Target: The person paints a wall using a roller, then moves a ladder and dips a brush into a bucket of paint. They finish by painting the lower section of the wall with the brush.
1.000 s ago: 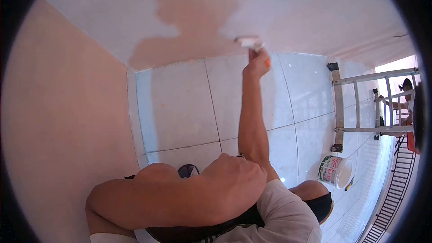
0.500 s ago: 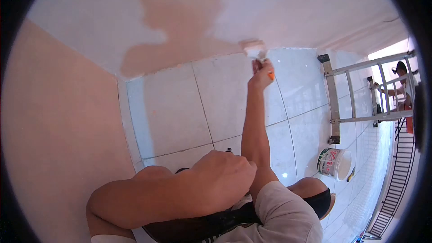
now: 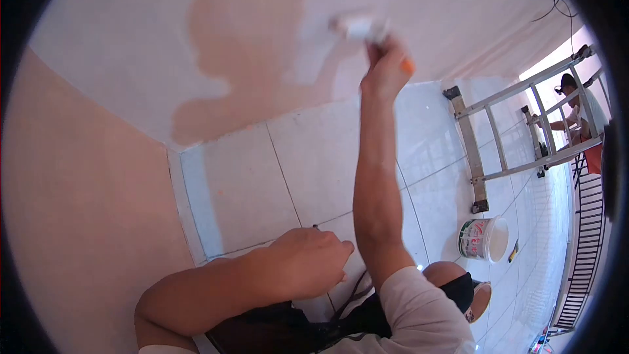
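Observation:
My right hand [image 3: 386, 69] is stretched out to the pale wall [image 3: 419, 0], closed around a brush-like tool [image 3: 362, 27] with a white head and an orange handle end. The tool's head is blurred and overlaps the wall, its dark tip pointing left near its shadow. My left hand [image 3: 311, 255] is closed in a loose fist low in front of my body, its forearm bent across from the left. A small dark tip shows just beyond its knuckles; what the fingers hold, if anything, is hidden.
Right of me a white bucket [image 3: 473, 239] stands on the tiled floor [image 3: 327, 144], with a yellow-handled tool [image 3: 514, 251] beside it. A metal ladder [image 3: 501, 137] stands farther back; behind it is another person [image 3: 580, 111]. A pinkish wall [image 3: 98, 177] rises at left; a black railing [image 3: 583, 242] runs at far right.
My right hand has lifted the tool from the foot of the wall to higher up, its head swinging left. My left fist has shifted slightly left and down. The view has tilted a little.

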Demonstrator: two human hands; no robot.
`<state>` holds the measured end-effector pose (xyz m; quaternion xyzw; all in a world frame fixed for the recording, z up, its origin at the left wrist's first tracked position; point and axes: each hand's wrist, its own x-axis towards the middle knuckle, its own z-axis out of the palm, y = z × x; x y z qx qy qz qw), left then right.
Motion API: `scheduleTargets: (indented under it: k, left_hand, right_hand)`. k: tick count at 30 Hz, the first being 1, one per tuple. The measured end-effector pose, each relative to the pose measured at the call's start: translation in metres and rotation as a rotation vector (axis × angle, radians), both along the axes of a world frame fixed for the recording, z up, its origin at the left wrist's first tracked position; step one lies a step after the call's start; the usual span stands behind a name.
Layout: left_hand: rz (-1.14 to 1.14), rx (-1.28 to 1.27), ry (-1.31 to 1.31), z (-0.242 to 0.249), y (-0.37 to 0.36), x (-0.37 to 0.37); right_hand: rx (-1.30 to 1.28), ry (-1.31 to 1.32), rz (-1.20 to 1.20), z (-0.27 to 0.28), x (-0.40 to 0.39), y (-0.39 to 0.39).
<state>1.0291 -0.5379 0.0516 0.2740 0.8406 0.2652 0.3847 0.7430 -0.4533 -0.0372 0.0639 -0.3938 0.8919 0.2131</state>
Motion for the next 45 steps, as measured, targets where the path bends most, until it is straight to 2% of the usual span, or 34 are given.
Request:
scheduleTargets:
  k: [2, 4, 7, 8, 10, 13, 16, 18, 19, 21, 25, 26, 28, 30, 31, 33, 36, 37, 39, 40, 41, 43, 45]
  left_hand:
    - [-0.016, -0.003, 0.005, -0.003, 0.003, -0.001]
    - [-0.031, -0.020, 0.009, -0.004, 0.007, -0.005]
    - [-0.012, -0.020, 0.026, -0.002, 0.006, -0.006]
    - [-0.009, -0.019, 0.022, 0.000, 0.007, -0.004]
    - [0.001, -0.024, 0.017, 0.005, 0.006, -0.001]
    - [-0.001, -0.003, 0.012, 0.004, 0.009, 0.005]
    - [-0.001, -0.055, -0.021, 0.003, 0.012, 0.006]
    - [0.006, -0.075, -0.051, 0.003, 0.013, 0.007]
    - [0.012, -0.085, -0.063, 0.004, 0.013, 0.007]
    - [-0.001, -0.079, -0.059, 0.007, 0.012, 0.007]
    - [0.019, -0.059, -0.020, 0.008, 0.013, 0.008]
    - [0.016, -0.050, -0.018, 0.007, 0.012, 0.008]
    - [0.016, -0.036, -0.021, 0.003, 0.010, 0.007]
    - [0.001, -0.040, -0.033, 0.002, 0.009, 0.003]
    - [-0.013, -0.038, -0.046, 0.000, 0.010, 0.002]
    - [-0.015, -0.036, -0.031, -0.004, 0.010, -0.002]
    - [-0.015, -0.045, -0.038, -0.005, 0.011, -0.008]
    - [-0.014, -0.049, -0.047, -0.006, 0.011, -0.010]
    - [-0.001, -0.049, -0.051, -0.008, 0.010, -0.009]
    - [0.004, -0.051, -0.054, -0.009, 0.010, -0.007]
    - [0.004, -0.054, -0.053, -0.009, 0.010, -0.007]
    - [0.002, -0.058, -0.059, -0.008, 0.009, -0.006]
    - [0.002, -0.066, -0.090, -0.008, 0.008, -0.007]
  right_hand:
    - [-0.148, 0.212, -0.005, 0.084, -0.005, 0.003]
    - [-0.115, 0.595, 0.155, 0.147, -0.013, 0.014]
    - [-0.210, 0.511, 0.153, 0.177, -0.017, 0.026]
    - [-0.211, 0.468, 0.169, 0.168, -0.021, 0.026]
    - [-0.219, 0.384, 0.204, 0.110, -0.035, 0.025]
    - [-0.221, 0.175, 0.198, -0.029, -0.027, 0.015]
    - [-0.249, -0.203, 0.141, -0.166, 0.003, 0.017]
    - [-0.243, -0.529, -0.003, -0.220, 0.020, 0.017]
    - [-0.207, -0.584, -0.024, -0.234, 0.025, 0.019]
    - [-0.132, -0.680, -0.051, -0.247, 0.025, 0.017]
    - [-0.087, -0.576, -0.057, -0.230, -0.006, 0.011]
    - [-0.053, -0.540, -0.062, -0.205, -0.015, 0.009]
    - [-0.042, -0.262, -0.008, -0.136, -0.015, 0.014]
    - [-0.057, -0.097, -0.004, -0.049, 0.002, 0.020]
    - [-0.088, 0.063, 0.057, -0.029, -0.005, 0.029]
    - [-0.191, 0.091, 0.112, 0.015, -0.002, 0.035]
    - [-0.242, 0.132, 0.150, 0.002, -0.023, 0.037]
    - [-0.259, 0.097, 0.178, -0.021, -0.028, 0.036]
    - [-0.216, -0.039, 0.138, -0.084, -0.021, 0.033]
    - [-0.165, -0.011, 0.211, -0.147, -0.032, 0.043]
    - [-0.206, -0.258, 0.104, -0.157, -0.002, 0.034]
    - [-0.136, -0.521, 0.026, -0.222, 0.010, 0.043]
    - [-0.104, -0.613, -0.008, -0.249, 0.021, 0.045]
